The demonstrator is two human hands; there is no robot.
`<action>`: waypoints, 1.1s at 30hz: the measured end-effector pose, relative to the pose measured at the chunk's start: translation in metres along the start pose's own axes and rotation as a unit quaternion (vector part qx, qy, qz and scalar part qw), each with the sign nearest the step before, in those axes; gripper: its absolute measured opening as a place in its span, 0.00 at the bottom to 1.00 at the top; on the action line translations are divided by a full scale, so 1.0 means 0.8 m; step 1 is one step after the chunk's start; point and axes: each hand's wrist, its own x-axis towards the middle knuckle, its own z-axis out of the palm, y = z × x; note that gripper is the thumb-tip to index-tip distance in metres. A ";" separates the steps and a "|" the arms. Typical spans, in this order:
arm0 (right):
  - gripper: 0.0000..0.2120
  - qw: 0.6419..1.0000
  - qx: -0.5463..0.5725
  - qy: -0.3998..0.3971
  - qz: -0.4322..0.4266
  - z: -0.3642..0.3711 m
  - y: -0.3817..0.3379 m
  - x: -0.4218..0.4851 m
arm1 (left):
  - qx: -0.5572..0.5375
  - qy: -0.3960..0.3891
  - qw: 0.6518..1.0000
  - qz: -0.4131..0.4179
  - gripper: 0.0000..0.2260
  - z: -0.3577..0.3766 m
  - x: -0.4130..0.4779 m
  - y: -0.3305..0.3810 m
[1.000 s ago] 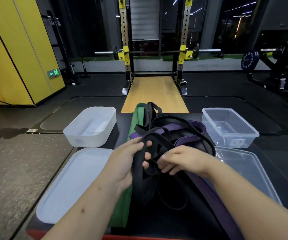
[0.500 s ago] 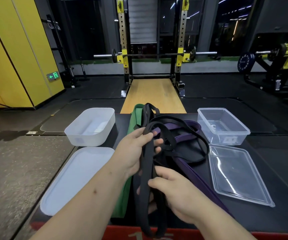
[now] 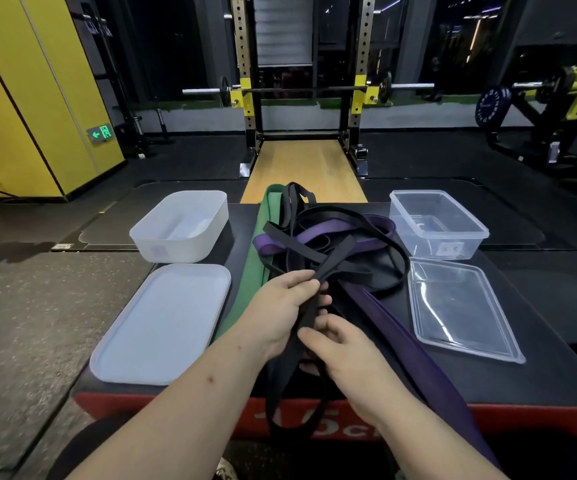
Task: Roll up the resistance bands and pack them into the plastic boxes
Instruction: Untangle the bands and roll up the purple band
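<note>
Room: gym w/ dark rubber floor; squat rack [image 3: 245,81] w/ barbell [image 3: 308,89] straight ahead, well beyond both hands; yellow wall [image 3: 37,98] far off to the L.
Surface: black-topped plyo box [image 3: 540,375] w/ red front, under both hands.
Writing: white chars on the red front, below the wrists; "5c" legible, rest hidden by band + arm. Green exit sign [image 3: 100,134] on the yellow wall: arrow pointing L + running figure. Blue weight plate [image 3: 491,106] far R has white lettering, too small to read. Small sticker on the clear box's near wall, unreadable.
L hand [image 3: 280,306]: thumb + fingers pinch black band [image 3: 309,315]; upper grip.
R hand [image 3: 342,351]: just below L hand, touching it; fingers curled round the same band.
Black band: runs up from L hand's pinch into the tangle; its loop hangs below R hand, over the box's front edge.
Tangle [image 3: 328,216]: black + purple bands heaped just beyond the hands.
Green band [image 3: 250,271]: flat strip, just L of L hand.
Purple band [image 3: 415,358]: wide strip just R of R hand, running down past the near edge.
White box [image 3: 179,225]: beyond + L of L hand; its lid [image 3: 162,323] flat, L of L forearm.
Clear box [image 3: 438,223]: beyond + R of R hand; clear lid [image 3: 460,306] flat, R of R hand, apart from the purple band.
</note>
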 end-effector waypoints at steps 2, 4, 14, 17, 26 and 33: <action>0.13 0.999 -0.020 0.018 -0.017 0.001 0.004 0.000 | 0.009 0.002 1.000 0.008 0.13 -0.002 -0.004 -0.007; 0.16 0.999 -0.019 0.036 -0.023 0.003 0.005 -0.003 | 0.009 0.000 1.000 0.014 0.12 -0.004 -0.008 -0.011; 0.10 0.990 0.128 0.000 -0.056 -0.014 -0.007 -0.010 | 0.079 -0.045 0.996 -0.018 0.12 -0.026 -0.041 -0.014; 0.08 0.991 0.119 -0.001 -0.063 -0.019 -0.017 -0.003 | 0.103 -0.050 0.993 -0.017 0.11 -0.024 -0.047 -0.009; 0.07 0.993 0.054 0.071 -0.083 -0.022 -0.042 0.032 | 0.049 -0.120 0.991 -0.030 0.14 -0.025 -0.048 0.000; 0.10 0.987 0.141 0.058 -0.059 -0.025 -0.044 0.044 | 0.021 -0.130 0.990 -0.059 0.13 -0.029 -0.049 -0.004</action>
